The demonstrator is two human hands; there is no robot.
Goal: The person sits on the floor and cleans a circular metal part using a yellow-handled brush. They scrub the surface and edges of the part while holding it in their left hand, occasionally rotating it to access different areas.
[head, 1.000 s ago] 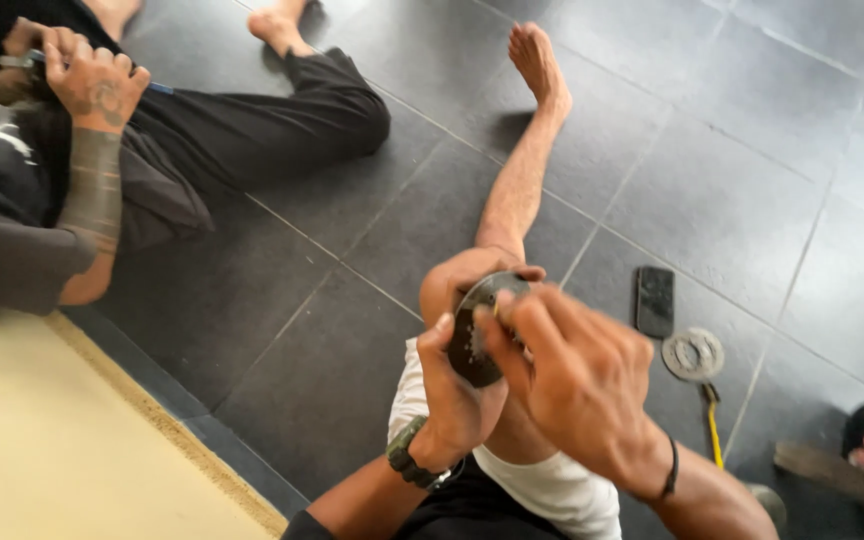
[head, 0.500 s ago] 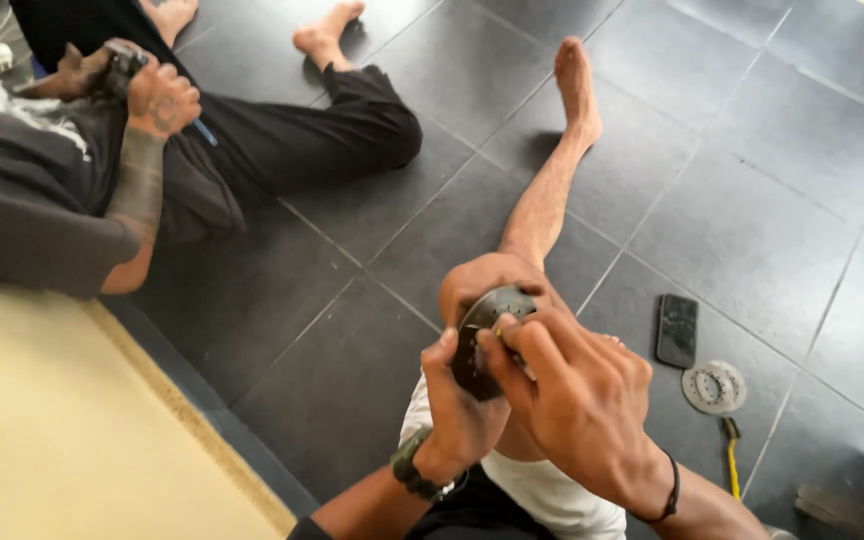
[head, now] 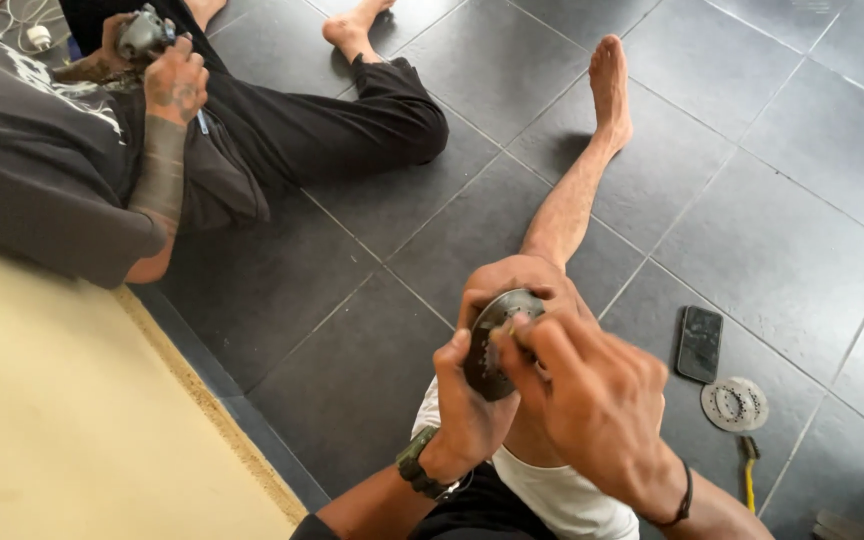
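I sit on the dark tiled floor with one bare leg stretched out. My left hand [head: 467, 405] grips a round dark metal disc part [head: 497, 340] from below, held upright over my knee. My right hand [head: 587, 400] covers the disc's right side, its fingers pressed against the face. Both hands hold the disc together. A watch sits on my left wrist and a dark band on my right.
Another person sits at the upper left in dark clothes, holding a grey metal part [head: 142, 30]. A black phone [head: 700, 343], a flat perforated metal ring [head: 734, 403] and a yellow-handled tool [head: 747, 470] lie on the tiles at right. A yellow wall [head: 62, 420] runs along the left.
The view has tilted, so the phone, ring and the other person sit lower in frame. My hands stay on the disc with the right hand's fingers shifting slightly.
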